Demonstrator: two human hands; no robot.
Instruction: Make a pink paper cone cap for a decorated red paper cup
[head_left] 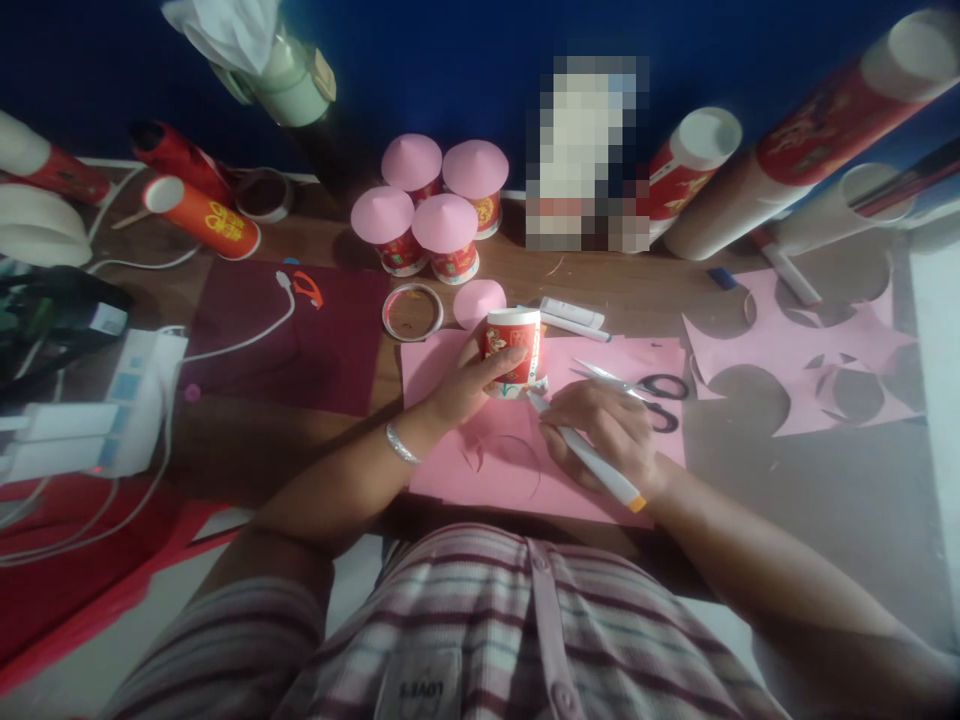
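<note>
My left hand (474, 378) is wrapped round a red paper cup (510, 345) with a printed pattern and a white rim, held above pink paper (450, 450). In my right hand (607, 430) is a white marker pen (600, 468) with an orange end; its tip points at the cup's patterned lower edge. Whether the tip touches the cup I cannot tell. Black-handled scissors (664, 400) lie just beyond my right hand, on the pink paper. A pink paper cone (480, 300) sits behind the cup, beside a roll of tape (412, 312) and a capped marker (574, 322).
Several red cups topped with pink cones (445, 225) stand at the back. Cut pink paper scraps (802, 350) lie at the right, near tall rolled tubes (825, 130). At the left are a dark red sheet (300, 350), a white cable (255, 345) and a power strip (142, 400).
</note>
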